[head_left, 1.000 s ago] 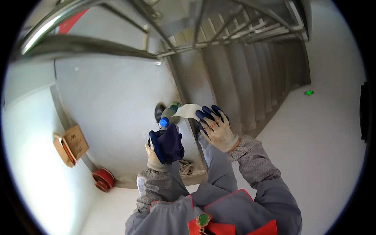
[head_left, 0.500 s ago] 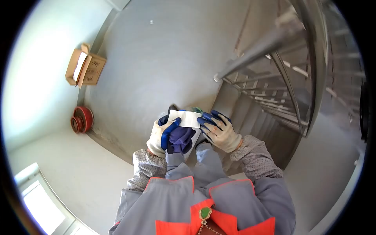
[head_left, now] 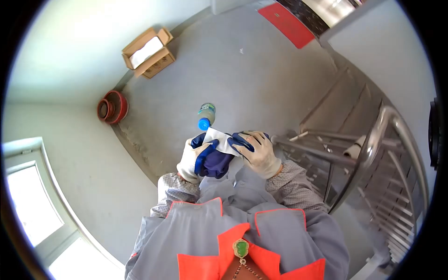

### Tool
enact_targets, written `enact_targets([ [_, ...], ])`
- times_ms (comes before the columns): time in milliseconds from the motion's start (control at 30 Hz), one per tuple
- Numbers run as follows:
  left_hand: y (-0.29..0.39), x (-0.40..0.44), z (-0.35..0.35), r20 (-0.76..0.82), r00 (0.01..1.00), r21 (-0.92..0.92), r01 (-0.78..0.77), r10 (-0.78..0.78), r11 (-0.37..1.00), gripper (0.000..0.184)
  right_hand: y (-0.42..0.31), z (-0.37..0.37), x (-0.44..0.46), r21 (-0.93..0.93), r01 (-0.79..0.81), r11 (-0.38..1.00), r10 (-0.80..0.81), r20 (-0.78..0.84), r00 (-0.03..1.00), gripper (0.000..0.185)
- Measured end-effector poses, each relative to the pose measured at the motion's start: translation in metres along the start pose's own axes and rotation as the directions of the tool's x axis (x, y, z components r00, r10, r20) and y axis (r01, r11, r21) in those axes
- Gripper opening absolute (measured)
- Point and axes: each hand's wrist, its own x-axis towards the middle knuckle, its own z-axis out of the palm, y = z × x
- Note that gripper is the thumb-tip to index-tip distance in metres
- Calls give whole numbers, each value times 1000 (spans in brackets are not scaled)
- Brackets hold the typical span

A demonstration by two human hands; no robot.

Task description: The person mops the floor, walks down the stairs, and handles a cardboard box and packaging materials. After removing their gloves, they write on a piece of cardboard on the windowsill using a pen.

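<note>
Both hands wear white work gloves with blue-coated fingers. My left hand point(head_left: 193, 158) is closed round a bunched purple cloth point(head_left: 217, 164) and pinches one end of a small white sheet of paper point(head_left: 221, 141). The other end of the paper is gripped by my right hand point(head_left: 256, 153), its fingers bent. Between the two hands the paper slants down to the right, in front of the cloth. Just beyond my left hand is a clear bottle point(head_left: 207, 112) with a blue cap, its cap end towards me. What the paper carries, if anything, cannot be made out.
A metal stair railing point(head_left: 345, 161) runs along the right, with steps beyond it. By the left wall are an open cardboard box point(head_left: 158, 63) and red pots point(head_left: 119, 106). A red mat point(head_left: 287, 24) lies on the grey floor point(head_left: 261, 88) near a doorway.
The view has swung round, bringing the red mat and the whole bottle into sight. My hands are closer together, and the paper has gone from nearly level to slanted. Both hands keep hold.
</note>
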Motion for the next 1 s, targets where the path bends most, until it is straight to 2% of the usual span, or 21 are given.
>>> enact_targets([
  [100,31,3,-14,-103,990,22,-96,98,995,15,-1,1,52,127,-52,991,50,14,999,38],
  [133,42,5,-18,-165,983,-38,-89,82,995,12,1,1,68,179,-82,980,78,28,997,38],
  [200,55,14,-33,-225,962,3,-157,154,988,14,7,3,92,284,-158,946,141,77,987,37],
  [267,92,2,-17,-333,941,-293,-164,60,942,15,20,6,114,379,-260,888,265,40,963,29],
  [300,88,4,-25,-363,890,-19,-302,275,953,16,31,4,124,413,-317,854,326,52,944,27],
  [333,91,8,-41,-244,841,387,-373,484,843,19,45,1,134,443,-368,817,382,61,922,25],
  [367,99,2,-50,-36,710,799,-403,703,447,23,69,15,137,527,-449,721,467,109,878,22],
  [400,105,-1,-55,125,611,928,-352,782,126,27,85,21,149,558,-484,675,514,116,850,18],
  [467,112,-3,-57,172,556,966,-257,813,-28,32,113,32,177,634,-670,387,624,355,696,13],
  [500,115,-5,-51,70,562,968,-238,824,80,31,126,35,194,739,-655,159,605,451,656,14],
  [533,118,-6,-46,-32,563,957,-222,826,189,31,133,39,210,751,-658,53,604,500,620,15],
  [600,109,6,-63,-198,513,922,-191,835,336,32,149,56,250,704,-708,49,618,536,575,16],
  [667,108,20,-75,-210,399,932,-196,893,306,23,156,73,288,696,-717,31,607,557,567,16],
  [733,106,25,-89,-283,383,919,-153,880,362,20,161,91,315,681,-732,5,591,588,552,16],
  [833,114,35,-110,-359,339,905,-100,869,413,19,164,123,365,656,-752,67,536,612,582,16],
  [933,94,50,-175,-643,399,632,-206,654,747,19,163,164,414,634,-761,138,520,607,601,14],
  [1000,57,61,-219,-761,462,371,-266,456,890,21,163,190,436,602,-776,189,539,597,594,13],
])
